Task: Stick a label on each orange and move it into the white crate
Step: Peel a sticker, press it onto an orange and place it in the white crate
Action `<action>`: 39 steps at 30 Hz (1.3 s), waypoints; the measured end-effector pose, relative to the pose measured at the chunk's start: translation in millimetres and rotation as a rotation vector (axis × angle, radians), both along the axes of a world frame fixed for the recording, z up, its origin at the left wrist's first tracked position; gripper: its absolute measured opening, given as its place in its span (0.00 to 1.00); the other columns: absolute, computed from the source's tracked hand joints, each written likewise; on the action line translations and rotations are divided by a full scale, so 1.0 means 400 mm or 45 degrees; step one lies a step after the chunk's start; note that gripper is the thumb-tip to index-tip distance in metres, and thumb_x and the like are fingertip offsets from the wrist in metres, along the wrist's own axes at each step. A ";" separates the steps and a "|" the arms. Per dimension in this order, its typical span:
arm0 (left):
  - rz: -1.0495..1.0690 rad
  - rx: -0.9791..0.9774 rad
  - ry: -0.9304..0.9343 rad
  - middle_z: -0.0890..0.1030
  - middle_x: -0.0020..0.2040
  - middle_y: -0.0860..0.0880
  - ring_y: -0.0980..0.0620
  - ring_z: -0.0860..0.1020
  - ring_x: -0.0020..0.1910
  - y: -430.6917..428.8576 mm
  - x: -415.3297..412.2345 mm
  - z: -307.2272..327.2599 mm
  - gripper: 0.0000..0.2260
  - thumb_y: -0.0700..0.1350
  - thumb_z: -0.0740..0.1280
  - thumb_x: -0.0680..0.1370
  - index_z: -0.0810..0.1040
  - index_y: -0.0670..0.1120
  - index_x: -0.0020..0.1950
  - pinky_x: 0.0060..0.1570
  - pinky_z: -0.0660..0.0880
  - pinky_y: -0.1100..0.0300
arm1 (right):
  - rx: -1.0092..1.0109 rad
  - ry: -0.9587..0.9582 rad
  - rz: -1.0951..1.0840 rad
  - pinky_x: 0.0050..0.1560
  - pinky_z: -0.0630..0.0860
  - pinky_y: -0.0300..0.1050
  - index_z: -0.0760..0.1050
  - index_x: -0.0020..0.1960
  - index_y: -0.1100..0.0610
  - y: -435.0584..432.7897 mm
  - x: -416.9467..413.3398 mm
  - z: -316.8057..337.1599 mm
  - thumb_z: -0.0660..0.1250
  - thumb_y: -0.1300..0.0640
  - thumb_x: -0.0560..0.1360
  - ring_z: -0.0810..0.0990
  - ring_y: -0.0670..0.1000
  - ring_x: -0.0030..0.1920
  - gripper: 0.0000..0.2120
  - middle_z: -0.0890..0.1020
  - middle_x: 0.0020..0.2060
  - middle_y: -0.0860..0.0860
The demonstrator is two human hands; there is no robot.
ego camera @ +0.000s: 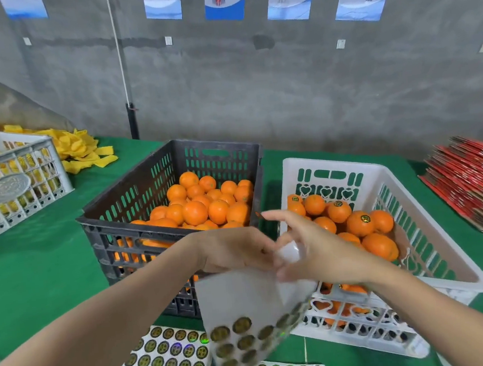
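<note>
A black crate (138, 221) holds several unlabelled oranges (196, 211). To its right the white crate (432, 242) holds several oranges with round gold labels (360, 223). My left hand (234, 250) grips the top of a blurred label sheet (246, 313) that hangs down in front of both crates. My right hand (307, 247) is at the same top edge of the sheet, fingers spread, index finger raised. Whether a label sits on its fingertips cannot be told.
More label sheets (165, 361) lie flat on the green table (37, 267) at the front. A white crate of yellow foam nets (15, 185) stands far left. Folded red cartons (473, 180) are stacked at the right. A grey wall is behind.
</note>
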State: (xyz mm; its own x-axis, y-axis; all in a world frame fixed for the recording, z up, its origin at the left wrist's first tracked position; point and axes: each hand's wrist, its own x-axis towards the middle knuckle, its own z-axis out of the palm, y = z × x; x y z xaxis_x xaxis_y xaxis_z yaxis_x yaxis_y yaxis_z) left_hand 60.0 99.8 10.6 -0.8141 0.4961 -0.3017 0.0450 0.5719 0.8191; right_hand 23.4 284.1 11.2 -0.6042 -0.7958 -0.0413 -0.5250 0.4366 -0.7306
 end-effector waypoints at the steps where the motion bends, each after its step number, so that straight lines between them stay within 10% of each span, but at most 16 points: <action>1: -0.006 0.028 -0.122 0.80 0.35 0.56 0.60 0.77 0.34 -0.008 0.010 0.000 0.12 0.44 0.60 0.82 0.78 0.48 0.42 0.39 0.72 0.66 | -0.006 -0.070 0.001 0.46 0.77 0.42 0.55 0.71 0.40 0.003 -0.002 -0.010 0.76 0.58 0.69 0.79 0.48 0.48 0.42 0.79 0.48 0.49; 6: 0.310 -0.332 0.020 0.84 0.34 0.48 0.52 0.82 0.31 -0.126 -0.009 0.023 0.13 0.46 0.59 0.83 0.80 0.42 0.45 0.35 0.78 0.62 | 0.006 -0.154 -0.083 0.57 0.72 0.42 0.56 0.73 0.45 0.013 0.005 -0.103 0.75 0.62 0.69 0.74 0.42 0.52 0.41 0.78 0.49 0.54; 12: 1.019 -0.178 0.598 0.81 0.33 0.45 0.51 0.74 0.26 -0.301 -0.094 -0.038 0.10 0.36 0.61 0.79 0.77 0.43 0.40 0.29 0.74 0.59 | -0.032 -0.441 -0.076 0.46 0.74 0.38 0.55 0.71 0.40 0.018 0.039 -0.194 0.76 0.60 0.69 0.78 0.46 0.40 0.41 0.77 0.43 0.52; 20: 0.426 -0.578 0.232 0.78 0.46 0.44 0.45 0.76 0.44 -0.307 -0.232 -0.100 0.12 0.47 0.74 0.73 0.75 0.43 0.48 0.48 0.74 0.53 | -0.189 0.490 -0.216 0.46 0.74 0.40 0.51 0.69 0.28 -0.015 -0.020 -0.094 0.69 0.64 0.73 0.75 0.46 0.45 0.42 0.75 0.46 0.43; 26: 0.120 -0.891 0.149 0.73 0.50 0.50 0.39 0.76 0.53 -0.234 -0.327 -0.113 0.23 0.57 0.69 0.75 0.76 0.39 0.58 0.53 0.73 0.50 | -0.335 0.430 -0.289 0.44 0.74 0.40 0.60 0.64 0.33 -0.079 -0.078 -0.059 0.66 0.64 0.76 0.77 0.46 0.43 0.31 0.77 0.45 0.45; 27: 0.112 -0.936 0.115 0.62 0.69 0.37 0.38 0.75 0.58 -0.221 -0.342 -0.119 0.27 0.59 0.67 0.76 0.74 0.38 0.63 0.58 0.72 0.49 | -0.352 0.417 -0.294 0.44 0.74 0.39 0.61 0.64 0.32 -0.084 -0.083 -0.060 0.66 0.63 0.76 0.76 0.46 0.43 0.30 0.77 0.45 0.44; 39: 0.153 -0.819 0.085 0.78 0.54 0.48 0.47 0.77 0.55 -0.207 -0.386 -0.171 0.22 0.54 0.73 0.70 0.74 0.44 0.58 0.53 0.77 0.51 | -0.517 0.189 -0.430 0.48 0.75 0.41 0.64 0.67 0.40 -0.082 -0.124 -0.067 0.66 0.62 0.76 0.77 0.48 0.43 0.26 0.79 0.44 0.44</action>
State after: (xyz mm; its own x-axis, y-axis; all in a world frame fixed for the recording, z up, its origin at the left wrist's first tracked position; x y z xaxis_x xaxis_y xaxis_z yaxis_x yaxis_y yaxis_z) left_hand -94.5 16.8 -57.8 -0.8799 0.1385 -0.4546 -0.0105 0.9507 0.3099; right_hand -26.2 251.4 -15.4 -0.8047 -0.4910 0.3338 -0.5147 0.2967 -0.8044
